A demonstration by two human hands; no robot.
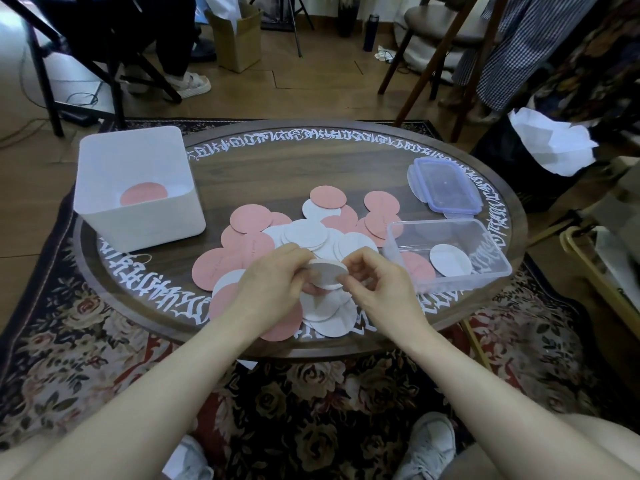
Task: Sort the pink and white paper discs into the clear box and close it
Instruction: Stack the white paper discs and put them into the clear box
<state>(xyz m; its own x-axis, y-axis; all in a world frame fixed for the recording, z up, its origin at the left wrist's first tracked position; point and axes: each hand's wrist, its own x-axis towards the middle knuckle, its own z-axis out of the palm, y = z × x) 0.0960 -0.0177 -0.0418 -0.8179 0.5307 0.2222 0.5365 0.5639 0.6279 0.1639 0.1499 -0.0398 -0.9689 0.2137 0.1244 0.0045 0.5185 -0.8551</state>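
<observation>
Here your left hand (277,271) and right hand (374,282) together pinched a thin white stack (327,271); discs could slip before reaching the clear box (450,254) to their right.

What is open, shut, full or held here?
Clear box: open, one white disc inside.
Lid: off, lying flat behind the clear box.
White bin: open, a pink disc inside.
White stack: held by both hands.
Left hand: gripping the stack.
Right hand: pinching its edge.
</observation>
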